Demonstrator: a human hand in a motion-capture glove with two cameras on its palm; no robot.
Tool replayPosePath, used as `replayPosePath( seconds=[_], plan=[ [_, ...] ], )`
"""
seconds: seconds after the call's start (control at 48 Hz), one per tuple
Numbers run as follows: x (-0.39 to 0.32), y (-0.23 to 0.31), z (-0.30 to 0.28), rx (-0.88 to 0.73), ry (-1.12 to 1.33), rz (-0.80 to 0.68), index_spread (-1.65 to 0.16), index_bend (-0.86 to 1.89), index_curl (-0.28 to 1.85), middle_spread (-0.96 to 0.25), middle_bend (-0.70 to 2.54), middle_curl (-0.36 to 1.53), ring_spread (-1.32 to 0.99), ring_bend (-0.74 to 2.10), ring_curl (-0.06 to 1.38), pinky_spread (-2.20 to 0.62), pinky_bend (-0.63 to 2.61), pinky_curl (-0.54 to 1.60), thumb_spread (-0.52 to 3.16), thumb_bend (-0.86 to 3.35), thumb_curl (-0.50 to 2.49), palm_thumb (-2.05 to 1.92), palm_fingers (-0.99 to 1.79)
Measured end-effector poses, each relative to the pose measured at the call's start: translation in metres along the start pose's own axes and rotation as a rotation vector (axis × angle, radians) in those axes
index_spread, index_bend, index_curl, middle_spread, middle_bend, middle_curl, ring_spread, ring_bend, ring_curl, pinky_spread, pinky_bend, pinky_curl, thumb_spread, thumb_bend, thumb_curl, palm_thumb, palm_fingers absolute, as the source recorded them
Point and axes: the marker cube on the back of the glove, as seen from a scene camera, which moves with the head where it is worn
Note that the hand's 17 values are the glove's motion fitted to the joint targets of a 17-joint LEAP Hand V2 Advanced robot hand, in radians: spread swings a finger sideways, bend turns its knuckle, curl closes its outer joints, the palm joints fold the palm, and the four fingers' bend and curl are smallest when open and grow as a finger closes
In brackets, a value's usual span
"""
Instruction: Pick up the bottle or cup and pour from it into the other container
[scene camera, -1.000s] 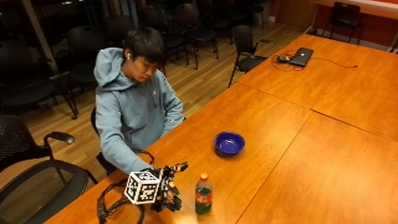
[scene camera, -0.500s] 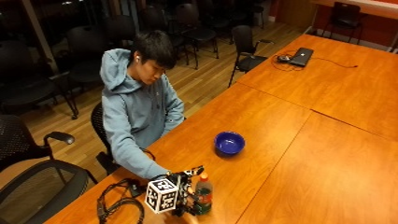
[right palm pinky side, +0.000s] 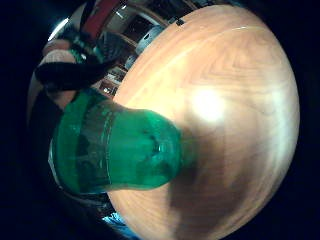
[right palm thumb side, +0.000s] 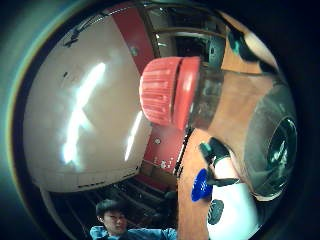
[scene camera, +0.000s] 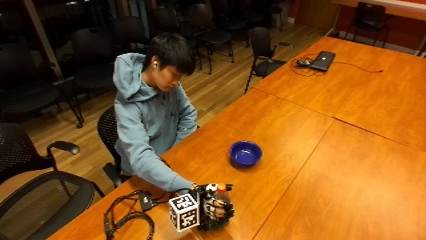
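green bottle (right palm pinky side: 120, 152) upright on table, gripped by hand (scene camera: 214, 207).

Wooden tables (scene camera: 346, 165); black chairs (scene camera: 33, 165); plank floor (scene camera: 219, 80).

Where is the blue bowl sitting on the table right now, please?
In the outside view the blue bowl sits on the wooden table, out from the seated person and apart from the green bottle that the gloved right hand grips near the table's near edge.
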Motion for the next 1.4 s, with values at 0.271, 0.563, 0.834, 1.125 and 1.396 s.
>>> replayPosePath(
  seconds=[0.271, 0.563, 0.834, 1.125, 1.396],
  plan=[
    [-0.001, -0.001, 0.012, 0.038, -0.010, -0.041, -0.15, 0.18, 0.34, -0.01, 0.33, 0.40, -0.08, 0.57, 0.34, 0.03, 0.52, 0.25, 0.70, -0.01, 0.49, 1.01, 1.03],
    [-0.016, 0.013, 0.033, -0.039, 0.022, -0.060, -0.12, 0.14, 0.35, -0.02, 0.29, 0.43, -0.11, 0.51, 0.37, -0.06, 0.45, 0.27, 0.57, -0.03, 0.56, 1.02, 1.10],
    [-0.065, 0.032, 0.071, -0.216, 0.170, -0.162, -0.10, 0.14, 0.35, -0.03, 0.27, 0.45, -0.12, 0.50, 0.39, -0.09, 0.45, 0.30, 0.51, -0.04, 0.60, 1.01, 1.13],
    [-0.126, 0.058, 0.123, -0.441, 0.514, -0.323, -0.10, 0.14, 0.36, -0.03, 0.27, 0.47, -0.12, 0.50, 0.41, -0.12, 0.45, 0.33, 0.47, -0.04, 0.62, 1.00, 1.14],
    [-0.175, 0.068, 0.164, -0.624, 0.948, -0.485, -0.09, 0.14, 0.36, -0.03, 0.27, 0.48, -0.13, 0.50, 0.43, -0.13, 0.46, 0.35, 0.44, -0.04, 0.64, 0.99, 1.16]
  ],
)
